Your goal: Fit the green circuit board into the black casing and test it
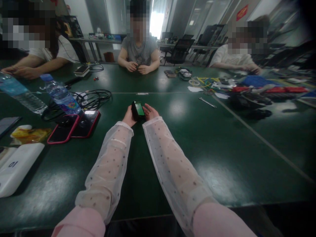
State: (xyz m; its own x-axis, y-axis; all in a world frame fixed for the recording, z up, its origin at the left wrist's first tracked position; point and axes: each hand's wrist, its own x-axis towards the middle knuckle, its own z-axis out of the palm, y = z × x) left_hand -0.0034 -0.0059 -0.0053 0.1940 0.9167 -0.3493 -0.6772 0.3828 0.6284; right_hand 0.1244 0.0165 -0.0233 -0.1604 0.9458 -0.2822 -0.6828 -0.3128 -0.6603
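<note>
A small black device with a lit green screen (139, 109) is held upright, tilted back, over the green table (170, 131). My left hand (129, 117) grips its left side. Close to its right edge is my right hand (151, 112), with its fingers apart and nothing in them; whether a fingertip touches the device is too small to tell. Sheer dotted sleeves cover both forearms.
On the left lie two red-rimmed phones (63, 129), a blue-capped bottle (61, 93), black cables (98, 98) and a white power bank (22, 168). A wrench (207, 102) and tangled cables (204, 82) are at the right. Three people sit across the table.
</note>
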